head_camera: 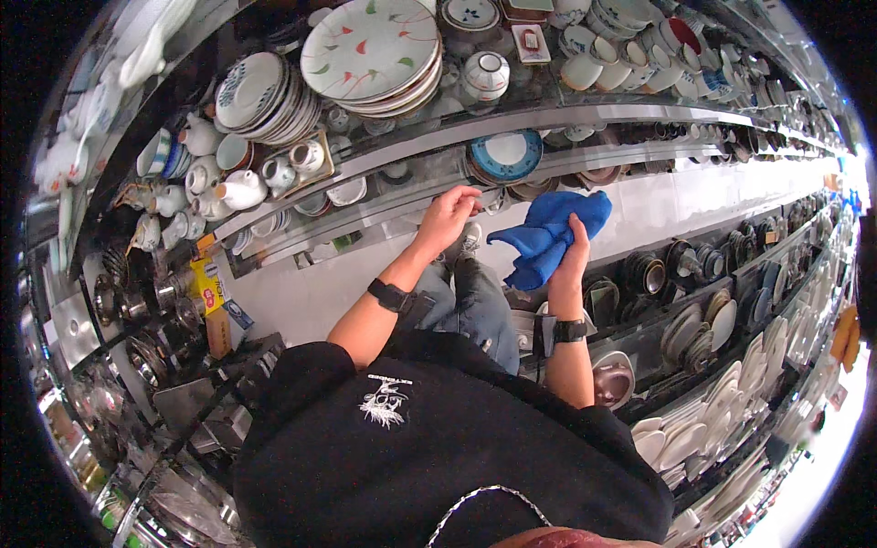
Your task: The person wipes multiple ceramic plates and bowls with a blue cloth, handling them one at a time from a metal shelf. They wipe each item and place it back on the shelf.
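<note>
My right hand [573, 259] grips a bunched blue cloth [548, 229], whose folds hang over the aisle to the left of the fingers. My left hand [452, 211] is raised near the front of the glass shelving, its fingers loosely curled and nothing visible in them. Just beyond it, on a lower shelf, lies a stack of plates topped by a blue-rimmed plate [507, 155]. The left hand looks apart from that stack. On the upper shelf, a tall stack of large patterned plates [373, 51] stands beside a stack of smaller plates [250, 89].
White teapots [241, 190] and a tray of small cups [306, 156] crowd the left shelf end. An upturned bowl [486, 74] and rows of cups [582, 72] are farther right. Behind my right arm, another rack holds stacked dishes [685, 329]. Cardboard boxes [219, 332] stand at left.
</note>
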`<state>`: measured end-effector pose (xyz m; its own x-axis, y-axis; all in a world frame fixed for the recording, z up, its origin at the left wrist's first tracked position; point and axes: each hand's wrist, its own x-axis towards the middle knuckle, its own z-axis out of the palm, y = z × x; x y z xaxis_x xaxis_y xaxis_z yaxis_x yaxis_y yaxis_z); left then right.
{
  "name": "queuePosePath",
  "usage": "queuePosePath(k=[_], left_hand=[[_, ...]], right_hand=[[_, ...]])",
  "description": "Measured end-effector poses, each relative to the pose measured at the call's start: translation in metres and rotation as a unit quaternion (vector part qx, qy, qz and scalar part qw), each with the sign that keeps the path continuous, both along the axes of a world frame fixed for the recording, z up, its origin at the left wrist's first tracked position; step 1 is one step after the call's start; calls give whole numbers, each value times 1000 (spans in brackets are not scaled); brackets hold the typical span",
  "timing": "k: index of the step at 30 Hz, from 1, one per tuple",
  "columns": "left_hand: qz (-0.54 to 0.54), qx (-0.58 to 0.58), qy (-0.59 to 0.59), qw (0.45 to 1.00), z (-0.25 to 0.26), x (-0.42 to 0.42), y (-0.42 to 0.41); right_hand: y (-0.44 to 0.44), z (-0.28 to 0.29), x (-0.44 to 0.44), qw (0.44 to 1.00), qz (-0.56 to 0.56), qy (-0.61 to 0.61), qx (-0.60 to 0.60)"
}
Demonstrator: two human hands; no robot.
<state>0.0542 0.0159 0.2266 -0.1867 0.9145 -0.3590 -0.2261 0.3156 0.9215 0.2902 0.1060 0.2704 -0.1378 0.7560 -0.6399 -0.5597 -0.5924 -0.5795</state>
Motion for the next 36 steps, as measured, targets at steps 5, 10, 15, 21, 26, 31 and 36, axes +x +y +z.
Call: queuePosePath(k=[5, 10, 15, 21, 26, 31, 36], left_hand=[[95, 73, 109, 987, 57, -37, -25], [215, 143, 179, 949, 127, -85, -50], [288, 169, 322, 886, 169, -117, -49], [231, 258, 622, 703, 204, -133, -9], [111, 177, 754, 623, 188, -154, 23], [53, 141, 773, 616, 177, -156, 39], [55, 175, 751, 634, 178, -163, 36]], right_hand=[[-17, 17, 12, 1000, -16, -4, 2], [-12, 7, 22, 1000, -5, 11, 29], [-13, 61, -16, 994, 55, 65, 68], [-21, 98, -60, 975, 128, 163, 78], [-24, 110, -87, 973, 144, 177, 41], [-27, 123, -92, 972, 151, 174, 53], [-27, 136, -105, 971, 173, 159, 48]])
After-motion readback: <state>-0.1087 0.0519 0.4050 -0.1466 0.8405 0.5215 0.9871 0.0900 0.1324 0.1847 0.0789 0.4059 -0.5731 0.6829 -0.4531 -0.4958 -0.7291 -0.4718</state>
